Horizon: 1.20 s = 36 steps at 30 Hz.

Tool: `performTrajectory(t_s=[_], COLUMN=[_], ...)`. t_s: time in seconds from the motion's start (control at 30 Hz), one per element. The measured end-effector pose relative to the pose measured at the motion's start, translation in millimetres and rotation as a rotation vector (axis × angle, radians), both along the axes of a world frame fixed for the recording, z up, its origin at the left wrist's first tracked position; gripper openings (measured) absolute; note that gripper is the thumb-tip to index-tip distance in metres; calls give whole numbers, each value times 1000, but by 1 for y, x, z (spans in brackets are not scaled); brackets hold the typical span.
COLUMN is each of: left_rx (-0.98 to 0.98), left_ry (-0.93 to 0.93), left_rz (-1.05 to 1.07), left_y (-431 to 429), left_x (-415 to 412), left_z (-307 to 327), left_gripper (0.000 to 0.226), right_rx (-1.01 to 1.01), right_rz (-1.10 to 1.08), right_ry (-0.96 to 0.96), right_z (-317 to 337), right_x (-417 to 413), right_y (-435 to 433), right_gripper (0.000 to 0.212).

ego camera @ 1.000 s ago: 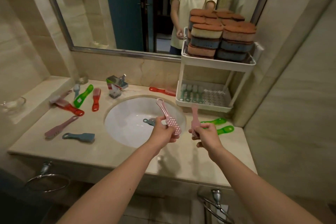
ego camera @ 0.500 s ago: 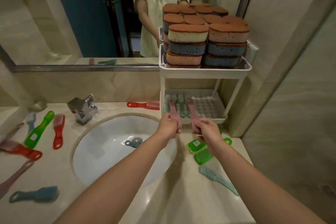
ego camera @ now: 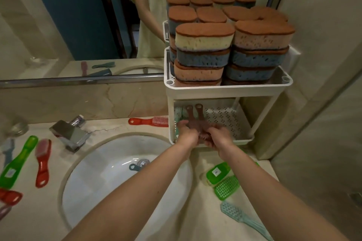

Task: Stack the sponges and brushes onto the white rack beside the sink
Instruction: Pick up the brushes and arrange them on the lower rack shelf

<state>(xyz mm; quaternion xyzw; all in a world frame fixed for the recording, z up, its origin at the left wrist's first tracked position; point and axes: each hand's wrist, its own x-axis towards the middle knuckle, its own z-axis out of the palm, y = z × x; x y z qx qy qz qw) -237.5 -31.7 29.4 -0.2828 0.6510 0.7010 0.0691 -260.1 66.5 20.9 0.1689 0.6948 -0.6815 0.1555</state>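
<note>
Left hand: the left hand (ego camera: 186,133) is closed, knuckles up, fingers curled round the head end of the left pink brush (ego camera: 189,116).
Right hand: the right hand (ego camera: 219,137) is closed likewise round the head end of the right pink brush (ego camera: 200,113); the two hands are nearly touching.
Brush position: both handles point away from the hands, side by side and near parallel, over the lower shelf (ego camera: 242,140), hole ends toward the back. Contact with the shelf floor cannot be determined.
Lower shelf contents: teal brushes (ego camera: 178,113) lie just left of the pink pair; perforated floor shows to their right.
White rack: the white rack (ego camera: 225,89) has two tiers and stands on the counter (ego camera: 176,217) just right of the sink (ego camera: 109,164), against the wall.
Sponges: the sponges (ego camera: 203,42) fill the top tier in stacks, brown faces up.
Counter, rear: a red brush (ego camera: 146,121) lies just left of the rack, bristle end toward it.
Counter, right: two green brushes (ego camera: 217,172) and a pale teal brush (ego camera: 238,214) lie beside the right forearm.
Sink basin: a blue handle (ego camera: 133,167) lies at the drain.
Counter, left: a green brush (ego camera: 19,160) and a second red brush (ego camera: 43,160) lie beside the faucet (ego camera: 68,135).
</note>
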Motion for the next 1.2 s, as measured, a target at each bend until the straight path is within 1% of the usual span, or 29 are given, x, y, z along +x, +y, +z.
performTrajectory(t_s=[0.1, 0.17, 0.23, 0.33, 0.4, 0.47, 0.5, 0.6, 0.63, 0.73, 0.83, 0.93, 1.1, 1.2], left_rx=[-9, -70, -109, -157, -216, -249, -261, -296, -304, -366, -437, -424, -518, -589], left_ry=[5, -10, -22, -15, -60, -130, -150, -163, -160, -156, -193, -227, -269, -321], left_rz=[36, 43, 78, 151, 157, 170, 185, 212, 224, 257, 254, 240, 122, 81], left_y=[3, 4, 5, 5, 2, 0, 0, 0, 1, 0, -1, -2, -3, -3], left_x=[-13, -19, -25, -36, -44, -50, -52, -56, -56, -54, -55, -58, -63, -63], left_z=[-5, -8, -9, -13, -18, -21, -23, -25, -27, -31, -33, -32, -33, -37], left_gripper=[32, 31, 30, 29, 37, 44, 44, 39, 38, 35, 37, 39, 42, 45], right_rx=[-36, -59, -66, -13, 22, 61, 71, 140, 161, 225, 326, 402, 448, 493], right_rz=[13, 47, 82, 141, 163, 175, 190, 251, 268, 312, 362, 413, 452, 472], right_ry=[-25, -31, -36, -38, -50, -65, -66, -15, -3, 27, 82, 135, 176, 216], right_z=[-8, -12, -14, -19, -23, -27, -30, -36, -37, -43, -47, -51, -52, -54], right_x=[-15, -23, -30, -44, -53, -61, -64, -71, -72, -74, -71, -71, -73, -75], right_y=[1, 1, -1, -6, -9, -10, -10, -12, -12, -14, -16, -18, -19, -18], right_gripper=[11, 15, 14, 8, 6, 13, 13, 2, 3, 14, 15, 16, 29, 32])
